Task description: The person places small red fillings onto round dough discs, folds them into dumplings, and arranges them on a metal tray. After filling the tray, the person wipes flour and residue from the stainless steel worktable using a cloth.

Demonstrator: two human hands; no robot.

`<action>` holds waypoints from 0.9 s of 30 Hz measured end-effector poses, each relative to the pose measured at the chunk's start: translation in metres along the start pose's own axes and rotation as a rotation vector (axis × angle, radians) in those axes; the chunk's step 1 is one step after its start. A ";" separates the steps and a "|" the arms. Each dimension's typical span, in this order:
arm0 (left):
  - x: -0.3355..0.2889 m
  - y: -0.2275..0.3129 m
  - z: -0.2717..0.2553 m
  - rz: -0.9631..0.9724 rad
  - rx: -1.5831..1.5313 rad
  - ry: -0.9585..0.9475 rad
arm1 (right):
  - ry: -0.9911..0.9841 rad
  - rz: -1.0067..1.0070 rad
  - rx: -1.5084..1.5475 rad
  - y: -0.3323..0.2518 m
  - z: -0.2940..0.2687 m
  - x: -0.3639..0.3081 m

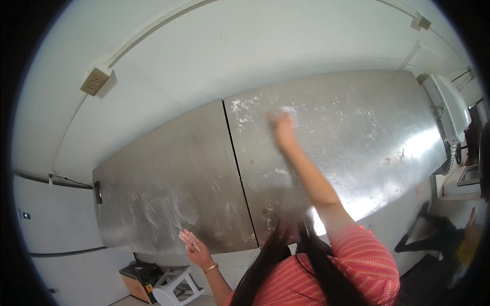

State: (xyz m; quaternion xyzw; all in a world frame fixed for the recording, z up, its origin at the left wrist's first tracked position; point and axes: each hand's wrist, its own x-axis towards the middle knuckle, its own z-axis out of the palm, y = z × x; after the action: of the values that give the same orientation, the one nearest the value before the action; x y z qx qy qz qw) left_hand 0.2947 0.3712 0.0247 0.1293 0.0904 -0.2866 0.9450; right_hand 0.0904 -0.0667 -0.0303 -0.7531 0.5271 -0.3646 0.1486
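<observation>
My right hand [283,127] is stretched far out over the right-hand metal tabletop [347,148], smeared by motion. Its fingers are closed round a pale, whitish thing [287,109], too blurred to name. White powdery streaks and flecks lie on the metal around it, thickest to its left. My left hand [197,251] hovers by the near edge of the left-hand metal tabletop [168,153], fingers stretched out. A small pale bit [196,246] shows at that palm; what it is I cannot tell. Below this hand, a bracelet circles the wrist.
A dark gap [235,153] divides the two tabletops. A white appliance [449,107] stands at the far right end, and a small black device [97,192] at the left end. Near the left front are a white stool [178,286] and a dark box [140,278]. Another person [454,234] is at the right.
</observation>
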 end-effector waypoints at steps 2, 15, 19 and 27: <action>0.000 0.001 0.001 0.001 -0.010 -0.017 | -0.121 -0.287 0.179 -0.061 0.067 -0.011; 0.000 0.007 -0.011 -0.025 0.037 -0.011 | 0.265 0.146 -0.429 0.140 -0.047 0.051; 0.005 0.002 -0.010 -0.072 0.025 -0.102 | 0.240 0.300 -0.130 0.112 -0.042 0.043; -0.005 0.003 0.014 -0.052 -0.035 -0.162 | -0.106 -0.362 -0.234 -0.082 0.154 0.056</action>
State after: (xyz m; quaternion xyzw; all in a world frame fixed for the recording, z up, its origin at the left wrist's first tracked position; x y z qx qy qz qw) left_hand 0.2934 0.3724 0.0397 0.0870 0.0219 -0.3189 0.9435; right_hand 0.2651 -0.1093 -0.0651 -0.8657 0.4134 -0.2816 0.0198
